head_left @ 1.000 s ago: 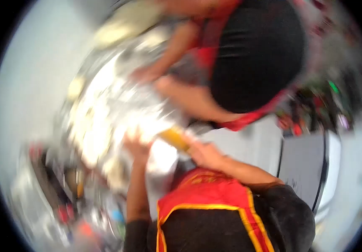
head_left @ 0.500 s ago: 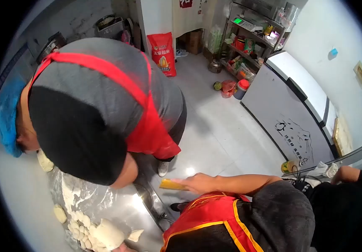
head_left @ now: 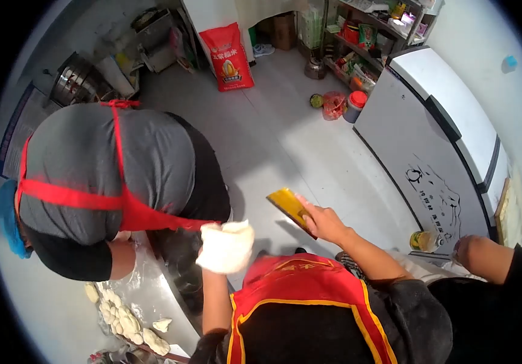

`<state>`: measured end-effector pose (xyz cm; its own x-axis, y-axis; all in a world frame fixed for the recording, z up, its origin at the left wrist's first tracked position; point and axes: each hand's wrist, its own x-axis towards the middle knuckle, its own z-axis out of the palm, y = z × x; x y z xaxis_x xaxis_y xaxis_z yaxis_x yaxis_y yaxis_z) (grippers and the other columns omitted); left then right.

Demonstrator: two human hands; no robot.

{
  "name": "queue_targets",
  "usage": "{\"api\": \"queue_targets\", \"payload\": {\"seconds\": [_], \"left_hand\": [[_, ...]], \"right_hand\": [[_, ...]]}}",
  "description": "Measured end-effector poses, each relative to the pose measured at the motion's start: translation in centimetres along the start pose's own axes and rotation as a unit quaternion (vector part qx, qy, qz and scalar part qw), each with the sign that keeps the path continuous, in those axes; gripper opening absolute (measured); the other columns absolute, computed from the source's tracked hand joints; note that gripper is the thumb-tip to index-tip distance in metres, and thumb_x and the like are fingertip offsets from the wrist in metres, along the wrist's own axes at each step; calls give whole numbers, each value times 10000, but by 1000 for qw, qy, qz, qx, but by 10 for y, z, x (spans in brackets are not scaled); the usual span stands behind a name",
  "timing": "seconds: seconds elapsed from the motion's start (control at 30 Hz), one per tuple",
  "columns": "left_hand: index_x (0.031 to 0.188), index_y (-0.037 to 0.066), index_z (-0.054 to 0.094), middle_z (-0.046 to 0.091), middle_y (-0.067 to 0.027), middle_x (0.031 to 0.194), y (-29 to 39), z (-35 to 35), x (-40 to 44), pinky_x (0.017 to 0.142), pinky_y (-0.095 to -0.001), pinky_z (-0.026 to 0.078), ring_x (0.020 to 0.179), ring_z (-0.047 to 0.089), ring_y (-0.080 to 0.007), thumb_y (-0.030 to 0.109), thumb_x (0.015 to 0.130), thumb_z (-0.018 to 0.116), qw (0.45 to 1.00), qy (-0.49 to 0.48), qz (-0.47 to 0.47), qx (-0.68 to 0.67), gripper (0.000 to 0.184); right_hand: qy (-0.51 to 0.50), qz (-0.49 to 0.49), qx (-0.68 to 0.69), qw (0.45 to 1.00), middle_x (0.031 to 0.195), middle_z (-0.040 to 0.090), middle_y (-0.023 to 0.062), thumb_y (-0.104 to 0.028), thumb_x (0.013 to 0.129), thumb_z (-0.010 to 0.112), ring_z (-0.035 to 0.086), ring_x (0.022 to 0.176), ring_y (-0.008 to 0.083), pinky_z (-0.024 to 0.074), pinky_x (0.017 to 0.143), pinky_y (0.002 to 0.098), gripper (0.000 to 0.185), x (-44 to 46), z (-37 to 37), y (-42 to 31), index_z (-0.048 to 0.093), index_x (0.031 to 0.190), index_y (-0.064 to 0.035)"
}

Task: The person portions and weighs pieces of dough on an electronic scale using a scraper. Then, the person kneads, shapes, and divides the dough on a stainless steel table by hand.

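A yellow scraper [head_left: 287,208] with a dark edge is held in my right hand [head_left: 326,223], over the floor in front of my red apron. Over my left hand hangs a flat piece of pale dough [head_left: 226,247], which hides the fingers; only the forearm shows below it. Several dough pieces [head_left: 118,315] lie on the floured metal table [head_left: 155,285] at the lower left. A small flat dough scrap [head_left: 162,324] rests beside them.
A co-worker [head_left: 109,176] in a red apron and blue cap bends over the table at left. Another person's arm [head_left: 485,258] shows at right. Beyond are a chest freezer [head_left: 406,145], a shelf [head_left: 358,45] and a red sack [head_left: 227,57].
My left hand has risen from the table with the dough piece. My right hand has moved up and right with the scraper. The co-worker at left has shifted left.
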<state>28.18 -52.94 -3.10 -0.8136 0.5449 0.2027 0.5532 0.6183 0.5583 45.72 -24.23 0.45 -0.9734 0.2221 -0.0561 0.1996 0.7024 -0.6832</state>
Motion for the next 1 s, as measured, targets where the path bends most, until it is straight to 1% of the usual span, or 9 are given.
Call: {"api": "queue_targets", "payload": {"seconds": [0.1, 0.2, 0.3, 0.4, 0.47, 0.57, 0.63, 0.67, 1.0], "left_hand": [[639, 174, 504, 500, 15, 585, 132, -33, 104, 485, -328, 369, 478, 498, -185, 177, 690, 655, 911, -5, 366, 190, 159], [761, 96, 562, 566, -12, 681, 139, 21, 172, 545, -292, 438, 565, 544, -163, 142, 808, 607, 926, -213, 189, -247, 80], [939, 6, 605, 641, -59, 811, 131, 74, 241, 632, -276, 503, 677, 610, -155, 129, 856, 585, 831, -202, 43, -516, 150], [1133, -31, 563, 648, -115, 1017, 132, 116, 315, 716, -342, 536, 839, 641, -213, 249, 897, 541, 490, -292, -163, -806, 367], [1164, -14, 548, 627, -126, 1096, 143, 139, 367, 738, -371, 539, 907, 632, -244, 319, 916, 505, 464, -252, -241, -814, 418], [1279, 45, 485, 563, -152, 1226, 106, 213, 447, 847, -430, 515, 1059, 584, -306, 403, 942, 437, 261, -402, -213, -851, 494], [1262, 55, 494, 565, -133, 1218, 115, 222, 493, 859, -434, 510, 1062, 581, -285, 372, 954, 424, 295, -441, -124, -838, 448], [1271, 50, 487, 567, -126, 1207, 145, 202, 515, 843, -431, 515, 1041, 588, -274, 406, 941, 459, 413, -334, -227, -816, 487], [1372, 70, 428, 511, -128, 1348, 231, 342, 809, 982, -506, 456, 1194, 534, -321, 434, 897, 556, 352, -473, -161, -791, 612]], "right_hand": [[67, 29, 3, 997, 908, 643, 244, -107, 861, 535, 620, 756, 428, 518, 683, 484, 668, 17, -27, 40, 256, 1465, -168], [129, 69, -4, 989, 856, 640, 253, -100, 856, 554, 613, 750, 442, 510, 683, 495, 685, 36, -49, 94, 256, 1470, -166], [162, 144, -16, 976, 837, 636, 252, -81, 844, 569, 609, 734, 445, 500, 669, 503, 708, 57, -74, 146, 253, 1471, -174], [186, 232, -34, 954, 836, 630, 272, -64, 847, 584, 605, 747, 466, 492, 662, 513, 716, 78, -98, 203, 251, 1471, -176], [195, 274, -62, 940, 819, 626, 276, -56, 845, 584, 602, 735, 471, 490, 652, 517, 717, 88, -104, 248, 251, 1469, -171], [120, 358, -85, 922, 838, 631, 282, -74, 809, 593, 603, 748, 476, 495, 659, 521, 734, 88, -115, 312, 260, 1461, -130], [65, 405, -98, 907, 866, 643, 271, -105, 767, 580, 612, 777, 465, 496, 688, 520, 757, 80, -120, 343, 259, 1453, -97], [54, 425, -102, 898, 873, 649, 262, -121, 739, 569, 617, 786, 456, 496, 697, 517, 779, 81, -123, 359, 254, 1450, -81], [-49, 596, -51, 800, 1022, 660, 231, -202, 738, 582, 637, 971, 385, 529, 831, 421, 670, 200, -138, 519, 378, 1355, -39]]}}
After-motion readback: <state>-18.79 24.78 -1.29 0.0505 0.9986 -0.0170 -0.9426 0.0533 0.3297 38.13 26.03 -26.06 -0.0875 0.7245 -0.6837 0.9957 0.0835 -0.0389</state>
